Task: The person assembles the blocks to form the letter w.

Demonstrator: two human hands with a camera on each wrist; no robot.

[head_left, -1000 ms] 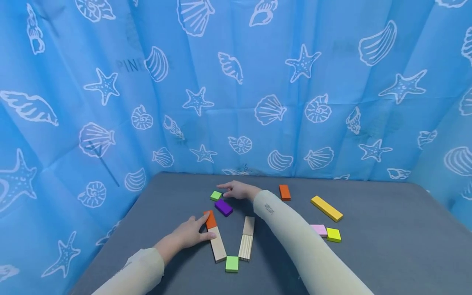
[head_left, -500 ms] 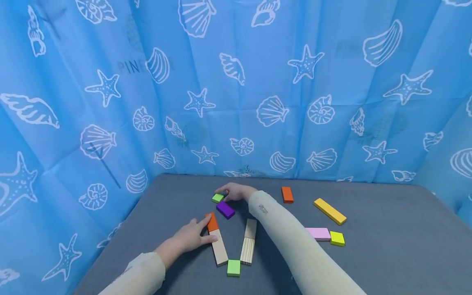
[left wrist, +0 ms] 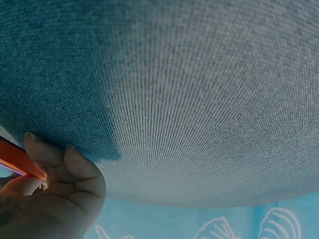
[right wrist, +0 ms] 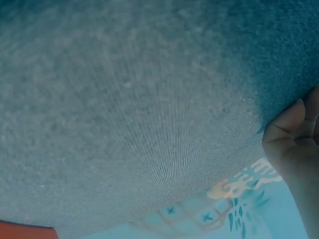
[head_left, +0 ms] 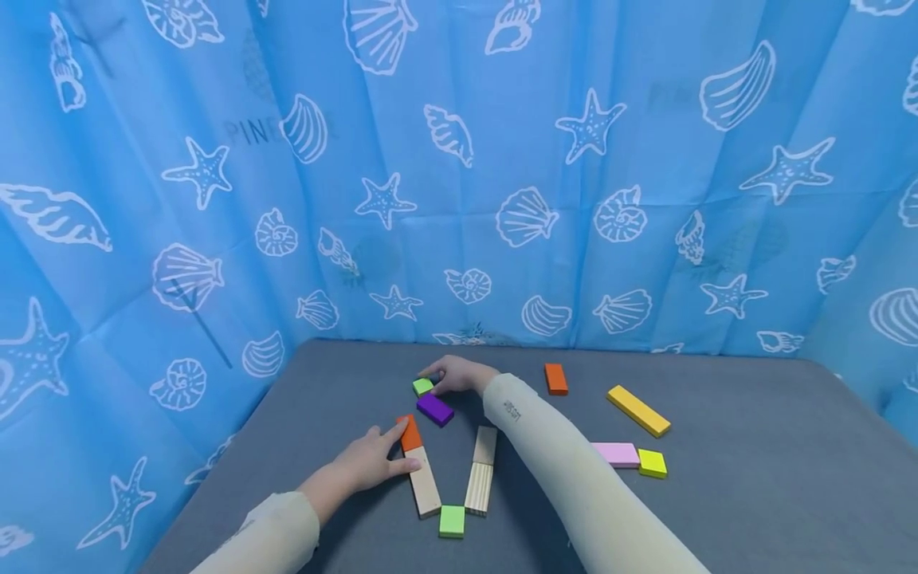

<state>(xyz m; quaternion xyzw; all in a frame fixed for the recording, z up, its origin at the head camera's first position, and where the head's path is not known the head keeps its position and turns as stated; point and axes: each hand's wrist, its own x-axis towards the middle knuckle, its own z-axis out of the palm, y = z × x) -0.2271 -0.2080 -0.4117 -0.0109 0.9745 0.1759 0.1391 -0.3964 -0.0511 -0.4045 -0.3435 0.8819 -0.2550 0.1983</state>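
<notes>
At the far left of the layout my right hand (head_left: 459, 375) holds a small light-green block (head_left: 423, 387) between index finger and thumb. Just in front of that block, close to the thumb, lies a purple block (head_left: 435, 409). My left hand (head_left: 362, 460) rests its index finger on an orange block (head_left: 411, 434) and its thumb at a plain wooden block (head_left: 425, 482) lined up below it. In the left wrist view, the outer fingers (left wrist: 82, 174) are bent beside the orange block. In the right wrist view, only part of the right hand (right wrist: 294, 134) shows.
Two more wooden blocks (head_left: 480, 486) form a second line, with a green square block (head_left: 452, 521) between the two lines' near ends. To the right lie an orange block (head_left: 555, 379), a yellow bar (head_left: 639, 410), a partly covered pink block (head_left: 617, 455) and a yellow square (head_left: 653, 463).
My right hand has come down from above the far green block and its index finger and thumb have closed on it. The left hand stays in place.
</notes>
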